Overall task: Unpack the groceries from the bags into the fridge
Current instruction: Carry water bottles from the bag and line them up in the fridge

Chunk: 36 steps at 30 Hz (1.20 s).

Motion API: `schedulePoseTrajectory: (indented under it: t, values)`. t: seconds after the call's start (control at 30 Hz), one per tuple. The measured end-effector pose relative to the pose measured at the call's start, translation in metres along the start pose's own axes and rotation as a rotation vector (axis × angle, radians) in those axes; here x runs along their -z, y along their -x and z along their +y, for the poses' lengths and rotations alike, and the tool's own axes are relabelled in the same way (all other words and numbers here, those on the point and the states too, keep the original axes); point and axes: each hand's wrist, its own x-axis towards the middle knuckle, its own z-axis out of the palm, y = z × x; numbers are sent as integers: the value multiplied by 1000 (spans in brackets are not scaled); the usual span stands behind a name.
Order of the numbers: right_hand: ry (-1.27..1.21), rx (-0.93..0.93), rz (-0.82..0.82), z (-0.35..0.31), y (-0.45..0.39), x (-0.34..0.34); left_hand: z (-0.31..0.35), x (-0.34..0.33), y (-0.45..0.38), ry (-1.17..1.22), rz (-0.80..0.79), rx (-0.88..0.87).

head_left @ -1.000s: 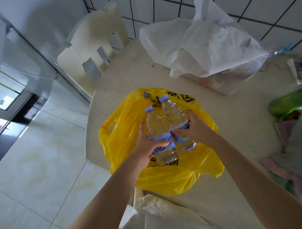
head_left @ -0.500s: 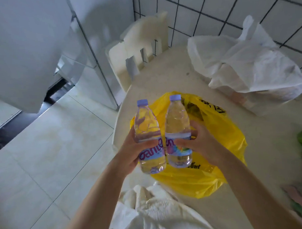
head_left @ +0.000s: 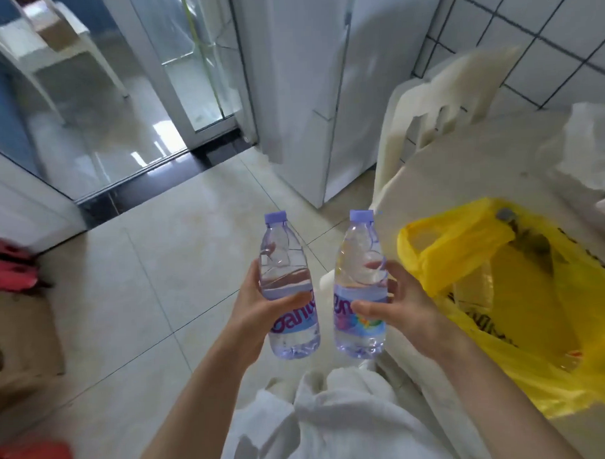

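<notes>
Centre frame: left hand [head_left: 259,308] wraps its fingers round one water bottle [head_left: 289,288], right hand [head_left: 405,306] grips the second bottle [head_left: 361,289], both upright, apart. Yellow bag [head_left: 502,291] lies right on the table [head_left: 464,175]. Beyond, blurred, probably the fridge [head_left: 310,91], upper centre.

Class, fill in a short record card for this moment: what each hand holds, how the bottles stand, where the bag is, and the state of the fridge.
left hand: grip around the left bottle
right hand: grip around the right bottle
bottles: upright, side by side, apart, caps on, held over the floor
yellow bag: on the table, open, to the right of the hands
fridge: ahead, doors closed
</notes>
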Motion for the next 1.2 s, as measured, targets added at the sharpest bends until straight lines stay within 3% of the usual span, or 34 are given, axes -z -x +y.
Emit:
schedulePoseTrajectory:
  t: [0.27,0.57,0.87,1.2]
  values:
    - [43,-12,-166,3,-20,-138,8,132,42,-40,231,-23]
    - [137,3,-293,-6,-67,-239,10,224,50,6,485,-38]
    - [209,-1,-348,-42,-163,-310,54,296,-22,-3,611,-1]
    - [299,62,-342,-130,-302,-386,165,374,-140,-89,632,18]
